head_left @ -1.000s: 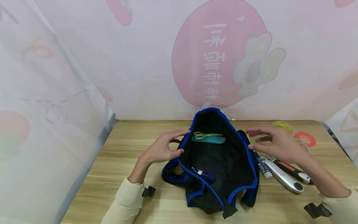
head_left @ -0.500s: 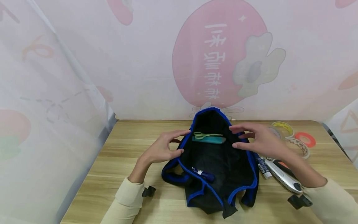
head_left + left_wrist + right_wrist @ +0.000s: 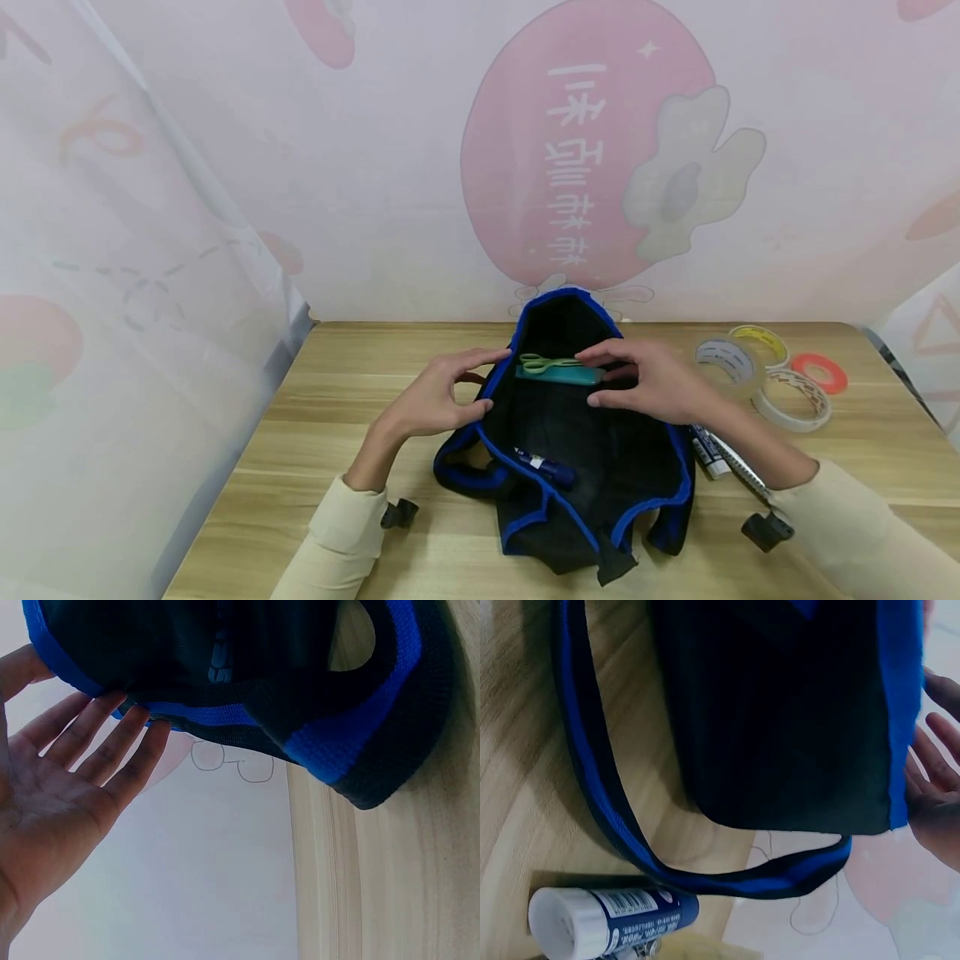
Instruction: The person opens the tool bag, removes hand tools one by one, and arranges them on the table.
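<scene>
A black bag [image 3: 585, 433] with blue trim lies on the table, its mouth facing up. My left hand [image 3: 442, 396] holds its left rim, thumb on the inside and fingers on the outside, as the left wrist view shows [image 3: 75, 780]. Over the bag's mouth is my right hand [image 3: 652, 383], thumb and fingers apart with nothing between them. Its index fingertip overlaps the tips of the green scissors [image 3: 542, 363]. Those scissors lie inside on a flat teal object [image 3: 566, 376]. Nearer the front of the bag lies a dark blue, pen-like object [image 3: 551, 468]. In the right wrist view the bag's side hides part of that hand.
Right of the bag are a glue stick [image 3: 708, 454] with a white cap and a silver utility knife [image 3: 738, 467], partly hidden by my right forearm. Several tape rolls, one clear [image 3: 727, 362], one white [image 3: 795, 402] and one red [image 3: 821, 372], lie farther back. A printed curtain [image 3: 390, 208] backs the table.
My right hand has moved left from the bag's right rim to over its inside, near the scissors. My left hand and the bag have stayed put. More of the tape rolls shows now.
</scene>
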Available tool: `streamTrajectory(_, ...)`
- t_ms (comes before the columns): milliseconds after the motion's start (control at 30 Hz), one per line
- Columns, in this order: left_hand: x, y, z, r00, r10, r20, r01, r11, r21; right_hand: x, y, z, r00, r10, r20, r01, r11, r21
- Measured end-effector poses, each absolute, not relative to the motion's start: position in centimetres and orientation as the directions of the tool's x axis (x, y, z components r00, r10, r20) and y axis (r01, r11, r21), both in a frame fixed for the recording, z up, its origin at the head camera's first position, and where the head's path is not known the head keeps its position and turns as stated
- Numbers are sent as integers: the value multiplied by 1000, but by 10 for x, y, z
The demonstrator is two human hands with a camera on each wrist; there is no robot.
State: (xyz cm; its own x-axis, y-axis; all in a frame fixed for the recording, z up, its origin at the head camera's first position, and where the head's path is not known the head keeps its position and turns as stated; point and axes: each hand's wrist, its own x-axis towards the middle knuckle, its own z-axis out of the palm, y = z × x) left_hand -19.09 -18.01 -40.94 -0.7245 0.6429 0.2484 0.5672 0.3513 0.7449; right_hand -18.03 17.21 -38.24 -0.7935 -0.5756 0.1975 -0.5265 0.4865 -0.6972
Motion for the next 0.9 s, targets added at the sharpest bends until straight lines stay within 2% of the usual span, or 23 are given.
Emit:
streamTrajectory(133, -190, -180, -409, -726, 641, 248, 564, 349, 749, -182, 164, -388, -784, -598, 165, -520, 488, -701)
streamTrajectory(733, -190, -181, -410, -727, 641, 247, 564, 352, 747, -184, 135, -419, -654, -755, 51, -586, 462, -666)
streamTrajectory(900, -190, -181, -409, -730, 639, 244, 562, 358, 746, -181, 131, -427, -621, -784, 4, -561, 441, -700)
